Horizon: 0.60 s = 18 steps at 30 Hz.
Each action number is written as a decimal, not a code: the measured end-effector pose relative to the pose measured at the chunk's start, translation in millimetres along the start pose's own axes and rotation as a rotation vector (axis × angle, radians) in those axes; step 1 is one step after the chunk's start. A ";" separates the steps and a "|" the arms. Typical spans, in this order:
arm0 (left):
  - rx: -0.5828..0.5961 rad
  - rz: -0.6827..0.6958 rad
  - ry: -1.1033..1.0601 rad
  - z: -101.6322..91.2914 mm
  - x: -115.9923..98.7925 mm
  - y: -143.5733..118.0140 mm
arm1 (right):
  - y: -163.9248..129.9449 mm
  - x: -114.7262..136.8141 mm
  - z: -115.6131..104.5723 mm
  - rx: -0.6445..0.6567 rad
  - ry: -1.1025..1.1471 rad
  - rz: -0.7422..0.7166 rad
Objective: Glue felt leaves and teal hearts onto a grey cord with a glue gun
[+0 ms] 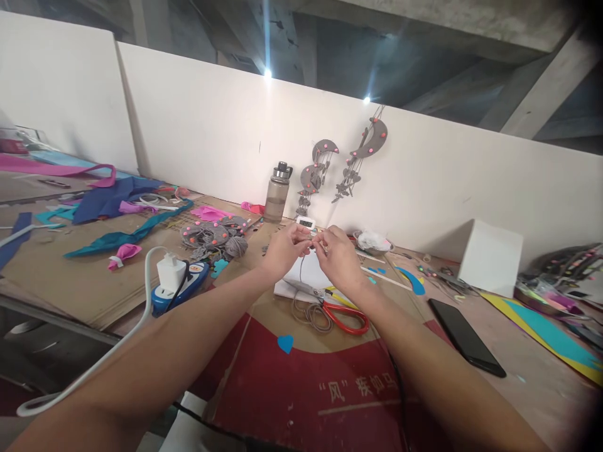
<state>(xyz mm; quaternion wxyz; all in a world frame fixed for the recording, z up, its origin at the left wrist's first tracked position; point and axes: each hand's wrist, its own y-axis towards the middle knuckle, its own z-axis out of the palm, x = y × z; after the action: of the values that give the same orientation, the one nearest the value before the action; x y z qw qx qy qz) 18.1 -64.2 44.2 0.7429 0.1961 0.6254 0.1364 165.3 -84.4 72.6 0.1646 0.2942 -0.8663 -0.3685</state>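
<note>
The left hand [285,248] and the right hand [336,254] are raised together above the surface [94,276], fingertips meeting; both are pinched narrow on a small item [315,240], too small to be identified, from which a thin grey wire [301,263] hangs downward; the item is held between the two hands, clear of the surface, presumably so that fine work can be done close to the eyes.

Directly beneath the hands a white block [308,276] is set, with the red scissors [346,314] and a coil of cord [308,314] lying just beside it, within easy reach; a black phone [466,336] lies well apart to the right.

Open room is found on the red printed sheet [330,383] in front of the arms; to the left, the power strip [181,285] with its white cable [94,364] and a heap of grey pieces [214,235] limit sideways travel; behind, a bottle [277,191] stands near the white partition [211,125], which closes the far edge.
</note>
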 end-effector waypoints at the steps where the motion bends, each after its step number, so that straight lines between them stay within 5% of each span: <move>1: 0.004 0.004 0.006 0.0 0.5 -0.2 | 0.4 -0.5 1.4 0.002 0.010 0.011; 12: -0.058 -0.091 -0.079 -6.8 9.4 7.5 | -5.3 -7.7 6.6 -0.063 0.078 0.049; 18: -0.002 -0.163 -0.177 -2.8 7.6 4.6 | -7.8 -6.3 5.6 -0.028 -0.148 -0.015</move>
<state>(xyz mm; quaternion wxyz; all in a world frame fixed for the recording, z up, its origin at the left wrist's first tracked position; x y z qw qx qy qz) 16.9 -56.3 39.3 0.8040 0.1554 0.5710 0.0582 170.4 -81.7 62.7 0.1013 0.2701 -0.8686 -0.4028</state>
